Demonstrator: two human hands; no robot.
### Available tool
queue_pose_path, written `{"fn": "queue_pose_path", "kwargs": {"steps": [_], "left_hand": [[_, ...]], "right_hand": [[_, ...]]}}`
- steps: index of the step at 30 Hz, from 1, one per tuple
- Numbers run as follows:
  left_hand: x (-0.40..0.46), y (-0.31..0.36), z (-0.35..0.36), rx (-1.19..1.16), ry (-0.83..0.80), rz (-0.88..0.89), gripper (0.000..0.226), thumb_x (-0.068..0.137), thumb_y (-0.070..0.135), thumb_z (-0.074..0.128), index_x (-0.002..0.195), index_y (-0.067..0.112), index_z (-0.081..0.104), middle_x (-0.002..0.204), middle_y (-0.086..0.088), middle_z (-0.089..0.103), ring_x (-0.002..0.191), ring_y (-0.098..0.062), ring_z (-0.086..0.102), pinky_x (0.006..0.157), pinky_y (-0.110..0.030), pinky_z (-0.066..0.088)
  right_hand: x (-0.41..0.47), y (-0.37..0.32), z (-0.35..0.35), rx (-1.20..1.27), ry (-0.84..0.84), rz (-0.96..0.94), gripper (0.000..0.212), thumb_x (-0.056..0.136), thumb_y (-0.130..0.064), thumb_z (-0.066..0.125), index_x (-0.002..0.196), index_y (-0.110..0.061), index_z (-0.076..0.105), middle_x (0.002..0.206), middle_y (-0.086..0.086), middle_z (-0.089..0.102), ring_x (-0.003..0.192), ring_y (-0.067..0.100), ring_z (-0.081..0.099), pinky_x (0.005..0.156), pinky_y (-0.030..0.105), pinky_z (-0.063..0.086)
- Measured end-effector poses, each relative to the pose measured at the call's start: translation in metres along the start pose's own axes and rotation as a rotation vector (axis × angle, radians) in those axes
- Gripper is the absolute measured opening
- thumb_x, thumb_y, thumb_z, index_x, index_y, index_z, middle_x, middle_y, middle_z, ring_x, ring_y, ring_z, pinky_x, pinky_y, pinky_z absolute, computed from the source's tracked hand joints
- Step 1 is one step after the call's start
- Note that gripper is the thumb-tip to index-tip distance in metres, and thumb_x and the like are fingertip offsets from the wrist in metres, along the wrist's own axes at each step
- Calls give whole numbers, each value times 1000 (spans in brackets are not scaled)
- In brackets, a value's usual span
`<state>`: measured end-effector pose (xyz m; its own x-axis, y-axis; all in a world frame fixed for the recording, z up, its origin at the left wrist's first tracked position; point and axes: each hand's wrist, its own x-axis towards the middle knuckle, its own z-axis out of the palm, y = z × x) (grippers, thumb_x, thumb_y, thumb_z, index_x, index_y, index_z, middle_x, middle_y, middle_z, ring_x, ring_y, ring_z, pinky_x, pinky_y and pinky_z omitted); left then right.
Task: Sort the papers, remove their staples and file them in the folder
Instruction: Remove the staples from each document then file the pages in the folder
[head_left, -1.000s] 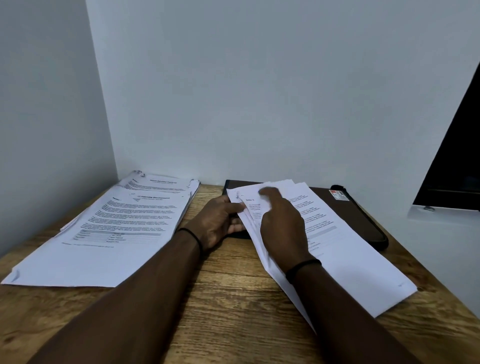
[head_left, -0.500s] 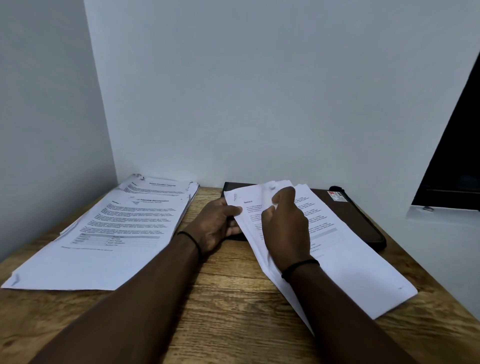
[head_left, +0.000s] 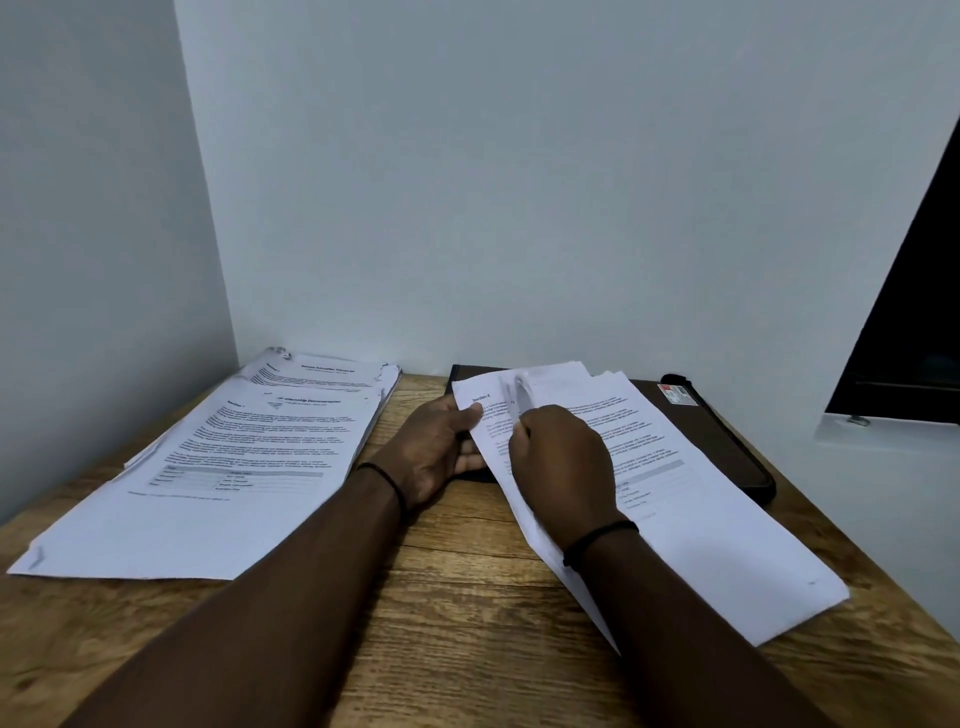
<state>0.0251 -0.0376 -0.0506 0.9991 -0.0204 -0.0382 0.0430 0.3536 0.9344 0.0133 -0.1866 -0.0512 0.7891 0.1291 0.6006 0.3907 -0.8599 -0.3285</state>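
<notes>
A stack of white printed papers (head_left: 691, 499) lies slanted over a dark brown folder (head_left: 727, 441) at the right of the wooden desk. My left hand (head_left: 441, 452) pinches the stack's upper left corner, thumb on top by the heading. My right hand (head_left: 561, 462) rests on the stack with curled fingers that lift a blurred top sheet near that corner. The staple itself is not visible.
Two other piles of printed papers lie at the left: a large near one (head_left: 208, 493) and one behind it (head_left: 322, 371) by the wall corner. White walls close the desk (head_left: 467, 597) at the back and left. A dark window (head_left: 914, 312) is at the right.
My right hand pulled back from the top corner toward me and curled, raising a top sheet. My left hand kept its pinch on the corner.
</notes>
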Motion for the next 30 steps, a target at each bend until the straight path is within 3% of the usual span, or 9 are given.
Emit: {"fn": "queue_pose_path", "kwargs": {"steps": [4,7,10,13,15,18,20,23,30], "left_hand": [[-1,1,1,-9,2,-1,24,103,5,46,120,8,63,110,-15,74,89,-24,74,68,-36,61],[-2,1,1,-8,1,-2,25,103,4,45,120,7,62,110,-15,74,90,-24,74,67,-35,61],[0,0,1,-7,21,-14,23,103,5,46,118,9,63,109,-13,74,92,-24,74,68,-36,61],[1,-1,0,-1,23,-15,24,103,5,47,120,10,62,111,-13,74,95,-25,73,72,-37,62],[1,-1,0,3,18,-11,25,102,5,47,122,10,62,112,-14,73,95,-25,73,74,-38,62],[1,-1,-1,1,1,-4,29,102,4,47,126,10,61,115,-14,72,95,-25,72,76,-38,62],[1,-1,-1,0,-2,-2,29,102,4,47,126,10,61,116,-14,72,93,-25,72,74,-38,62],[1,-1,-1,22,1,1,28,103,5,46,125,10,60,114,-14,73,94,-25,72,76,-38,62],[-1,-1,2,60,12,51,30,102,1,43,123,11,61,113,-13,73,99,-28,72,77,-42,60]], "right_hand": [[0,1,-3,279,16,113,30,90,-34,69,68,-16,65,71,-5,64,70,13,58,62,31,42],[1,5,-6,481,47,218,37,90,-39,71,65,-15,59,59,-5,57,61,10,53,59,27,35],[3,8,-8,438,99,251,9,97,-26,62,103,-23,57,73,-3,60,74,21,58,67,30,40],[1,7,-10,364,74,166,38,99,-15,50,132,-35,47,88,4,66,83,25,62,74,35,48],[1,5,-9,285,20,86,33,100,-15,47,128,-27,61,105,3,70,100,22,63,83,33,47],[-1,3,-9,186,-107,28,35,99,-39,55,126,-20,66,121,1,66,116,20,59,91,31,43],[-1,1,-7,81,-121,4,33,99,-43,54,117,-20,69,113,1,66,110,20,60,82,32,44],[0,-2,-5,-16,-48,40,30,101,-33,46,82,-17,63,85,-2,60,86,20,62,62,31,32],[1,5,-7,429,40,217,32,85,-42,76,66,-20,64,68,-9,65,68,7,59,61,28,42]]}}
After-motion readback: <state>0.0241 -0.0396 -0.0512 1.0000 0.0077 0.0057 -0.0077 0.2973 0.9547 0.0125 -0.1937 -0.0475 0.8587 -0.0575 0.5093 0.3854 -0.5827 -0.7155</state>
